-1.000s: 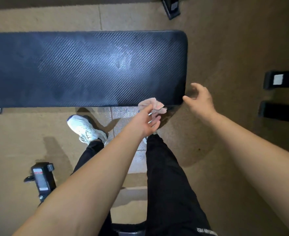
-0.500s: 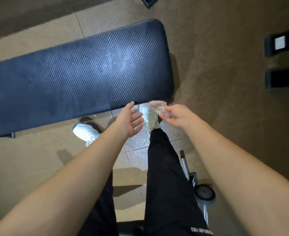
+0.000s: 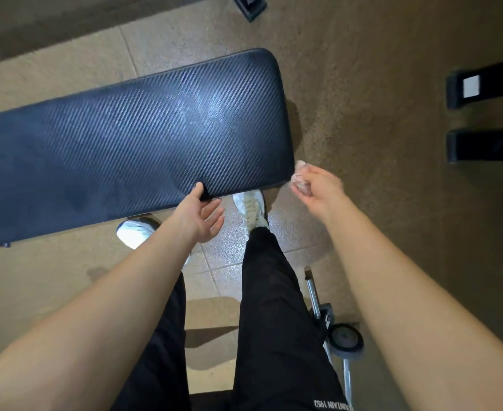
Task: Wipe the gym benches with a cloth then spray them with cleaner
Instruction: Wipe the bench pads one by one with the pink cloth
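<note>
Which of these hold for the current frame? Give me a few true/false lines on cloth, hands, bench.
1. The right hand holds the cloth. True.
2. The cloth lies spread on top of the bench. False: it is bunched in the right hand, just off the bench's near right corner.
3. The left hand is open, thumb on the bench's near edge. True.
4. The left hand holds a spray bottle. False: it holds nothing, and no bottle is in view.
5. The bench pad is black and textured. True.
</note>
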`<action>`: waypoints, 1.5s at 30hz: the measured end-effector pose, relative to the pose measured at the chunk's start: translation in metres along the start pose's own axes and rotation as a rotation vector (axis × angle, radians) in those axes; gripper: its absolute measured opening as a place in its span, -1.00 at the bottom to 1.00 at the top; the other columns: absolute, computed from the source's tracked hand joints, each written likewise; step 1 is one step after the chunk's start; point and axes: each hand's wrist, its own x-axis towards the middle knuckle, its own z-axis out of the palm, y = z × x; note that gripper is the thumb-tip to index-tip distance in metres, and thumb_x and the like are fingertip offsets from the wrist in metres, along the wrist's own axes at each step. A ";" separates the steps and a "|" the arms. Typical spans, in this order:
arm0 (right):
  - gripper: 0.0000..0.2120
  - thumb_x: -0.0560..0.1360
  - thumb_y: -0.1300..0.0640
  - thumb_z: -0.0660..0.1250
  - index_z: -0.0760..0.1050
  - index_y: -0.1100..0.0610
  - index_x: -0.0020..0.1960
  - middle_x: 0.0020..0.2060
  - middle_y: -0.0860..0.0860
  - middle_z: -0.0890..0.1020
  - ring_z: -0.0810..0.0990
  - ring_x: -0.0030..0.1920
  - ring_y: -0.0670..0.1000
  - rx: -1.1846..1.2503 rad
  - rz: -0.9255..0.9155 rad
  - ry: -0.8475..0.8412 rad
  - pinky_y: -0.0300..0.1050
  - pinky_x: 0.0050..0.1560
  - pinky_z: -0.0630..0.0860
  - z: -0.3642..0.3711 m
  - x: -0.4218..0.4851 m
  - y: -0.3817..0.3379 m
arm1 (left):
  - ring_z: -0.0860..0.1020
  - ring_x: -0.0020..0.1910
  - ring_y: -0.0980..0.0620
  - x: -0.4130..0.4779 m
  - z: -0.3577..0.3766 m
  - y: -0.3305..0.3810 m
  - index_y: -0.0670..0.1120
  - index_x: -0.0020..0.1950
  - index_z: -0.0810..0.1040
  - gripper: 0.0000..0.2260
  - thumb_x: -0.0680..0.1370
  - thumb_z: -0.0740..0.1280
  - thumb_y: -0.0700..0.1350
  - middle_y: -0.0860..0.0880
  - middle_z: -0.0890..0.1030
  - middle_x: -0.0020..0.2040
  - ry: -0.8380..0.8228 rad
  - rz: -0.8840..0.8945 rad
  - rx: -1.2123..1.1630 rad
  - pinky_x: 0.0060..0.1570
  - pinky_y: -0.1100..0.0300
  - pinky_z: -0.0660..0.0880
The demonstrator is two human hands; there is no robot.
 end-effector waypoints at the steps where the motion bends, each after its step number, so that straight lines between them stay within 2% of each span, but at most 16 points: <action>1: -0.73 0.62 0.36 0.28 0.53 0.25 0.30 0.08 0.16 0.63 0.63 0.00 0.05 -0.126 -0.089 0.023 -0.05 0.12 0.62 0.004 0.003 -0.009 | 0.64 0.06 0.04 0.000 0.000 0.000 -0.11 0.09 0.59 -0.58 0.58 0.33 0.26 0.04 0.70 0.03 -0.005 0.001 -0.002 0.04 0.13 0.57; 3: -0.83 0.61 0.34 0.30 0.61 0.22 0.13 -0.11 0.08 0.64 0.62 -0.15 0.00 -0.341 -0.257 0.037 -0.16 -0.11 0.61 0.020 0.009 -0.029 | 0.64 0.09 0.04 -0.001 -0.002 0.000 -0.11 0.09 0.59 -0.59 0.59 0.33 0.25 0.04 0.70 0.07 -0.013 -0.002 -0.007 0.09 0.13 0.56; 5: -0.83 0.57 0.36 0.30 0.64 0.19 -0.07 -0.18 0.06 0.64 0.65 -0.10 0.04 -0.513 -0.397 0.034 -0.12 -0.07 0.61 0.040 0.014 -0.047 | 0.64 0.11 0.03 -0.001 -0.003 0.001 -0.11 0.14 0.60 -0.58 0.59 0.33 0.24 0.02 0.70 0.10 -0.027 -0.008 -0.015 0.07 0.13 0.56; 7: -0.81 0.56 0.39 0.27 0.66 0.26 -0.06 -0.21 0.02 0.62 0.64 -0.12 0.03 -0.586 -0.488 0.017 -0.13 -0.10 0.61 0.060 0.015 -0.066 | 0.64 0.13 0.01 -0.001 -0.005 0.002 -0.14 0.23 0.59 -0.56 0.60 0.33 0.21 -0.01 0.70 0.13 -0.048 -0.010 -0.034 0.04 0.12 0.55; 9: -0.81 0.59 0.41 0.25 0.65 0.31 0.00 -0.22 0.01 0.61 0.59 -0.20 -0.04 -0.554 -0.563 -0.040 -0.20 -0.19 0.59 0.080 0.009 -0.087 | 0.65 0.12 -0.02 0.000 -0.008 0.003 -0.18 0.28 0.56 -0.53 0.61 0.33 0.19 -0.05 0.70 0.14 -0.077 -0.009 -0.050 0.00 0.09 0.55; 12: -0.82 0.63 0.32 0.28 0.59 0.14 -0.07 -0.17 0.03 0.64 0.63 -0.19 -0.06 -0.346 -0.583 -0.237 -0.08 -0.02 0.63 0.107 -0.010 -0.112 | 0.67 0.09 -0.06 -0.006 -0.018 0.004 -0.20 0.31 0.49 -0.50 0.61 0.33 0.19 -0.09 0.70 0.14 -0.158 -0.005 -0.025 0.04 0.04 0.57; 16: -0.92 0.63 0.28 0.31 0.54 0.14 0.07 -0.02 0.08 0.66 0.68 -0.03 0.02 -0.268 -0.564 -0.387 0.04 0.13 0.64 0.124 -0.053 -0.103 | 0.66 0.07 -0.07 -0.032 -0.037 0.004 -0.14 0.29 0.51 -0.58 0.62 0.32 0.16 -0.10 0.70 0.13 -0.242 0.049 0.009 0.07 0.02 0.55; 20: -0.90 0.58 0.30 0.37 0.50 0.14 0.02 -0.11 0.05 0.65 0.66 -0.13 0.00 -0.361 -0.559 -0.448 0.06 0.06 0.63 0.105 -0.109 -0.066 | 0.63 0.15 -0.06 -0.076 -0.052 0.008 -0.06 0.26 0.58 -0.66 0.62 0.32 0.15 -0.07 0.68 0.21 -0.308 0.257 0.108 0.08 0.07 0.56; 22: -0.88 0.55 0.29 0.42 0.52 0.12 -0.04 -0.18 -0.01 0.68 0.68 -0.19 -0.06 -0.484 -0.575 -0.463 -0.08 -0.09 0.66 0.090 -0.140 -0.050 | 0.64 0.17 -0.05 -0.106 -0.059 0.011 -0.02 0.24 0.59 -0.70 0.62 0.34 0.13 -0.03 0.69 0.20 -0.305 0.410 0.178 0.10 0.10 0.57; 25: -0.83 0.52 0.30 0.46 0.51 0.10 -0.13 -0.31 -0.07 0.64 0.61 -0.32 -0.18 -0.702 -0.652 -0.531 -0.31 -0.27 0.55 0.079 -0.189 -0.029 | 0.64 0.17 -0.03 -0.151 -0.076 0.009 0.03 0.31 0.55 -0.72 0.62 0.36 0.05 -0.02 0.64 0.27 -0.275 0.678 0.234 0.12 0.12 0.56; 28: -0.83 0.51 0.32 0.46 0.51 0.13 -0.13 -0.30 -0.05 0.59 0.55 -0.33 -0.21 -0.877 -0.713 -0.649 -0.37 -0.26 0.48 0.079 -0.242 -0.014 | 0.58 0.24 0.08 -0.196 -0.100 -0.001 0.08 0.41 0.50 -0.62 0.59 0.42 -0.04 0.03 0.57 0.28 -0.312 0.879 0.223 0.08 0.20 0.53; 31: -0.83 0.51 0.31 0.47 0.53 0.10 -0.12 -0.26 -0.05 0.61 0.57 -0.25 -0.15 -1.013 -0.741 -0.778 -0.30 -0.19 0.51 0.090 -0.293 -0.001 | 0.62 0.19 0.09 -0.229 -0.139 -0.013 0.14 0.31 0.57 -0.67 0.57 0.45 -0.08 -0.01 0.64 0.21 -0.352 0.979 0.255 0.06 0.24 0.54; 35: -0.90 0.51 0.28 0.46 0.54 0.18 -0.09 -0.27 0.00 0.59 0.52 -0.30 -0.12 -1.205 -0.870 -0.838 -0.30 -0.23 0.48 0.120 -0.354 0.023 | 0.61 -0.13 0.16 -0.259 -0.204 -0.027 -0.11 0.12 0.68 -0.82 0.54 0.50 -0.15 -0.04 0.68 -0.08 -0.262 1.087 0.239 -0.08 0.29 0.54; 38: -0.93 0.51 0.32 0.43 0.54 0.29 -0.06 -0.27 0.08 0.60 0.54 -0.30 -0.08 -1.316 -0.945 -0.833 -0.28 -0.23 0.49 0.151 -0.394 0.055 | 0.46 -0.35 0.19 -0.275 -0.263 -0.034 -0.29 -0.06 0.66 -0.76 0.50 0.54 -0.11 -0.02 0.56 -0.29 -0.159 1.124 0.234 -0.30 0.32 0.36; 42: -0.91 0.52 0.24 0.44 0.56 0.11 -0.12 -0.22 0.02 0.68 0.61 -0.24 -0.04 -1.466 -1.037 -0.855 -0.19 -0.17 0.55 0.199 -0.441 0.112 | 0.41 -0.34 0.09 -0.278 -0.350 -0.041 -0.14 -0.18 0.65 -0.63 0.35 0.54 0.17 0.05 0.49 -0.36 -0.008 1.159 0.246 -0.27 0.12 0.32; 45: -0.93 0.51 0.29 0.42 0.56 0.17 -0.12 -0.27 0.07 0.63 0.53 -0.30 -0.08 -1.499 -1.071 -0.934 -0.21 -0.22 0.51 0.235 -0.474 0.158 | 0.54 -0.28 0.06 -0.279 -0.416 -0.042 -0.04 -0.15 0.67 -0.78 0.33 0.51 0.05 0.03 0.63 -0.28 0.089 1.181 0.227 -0.18 0.01 0.53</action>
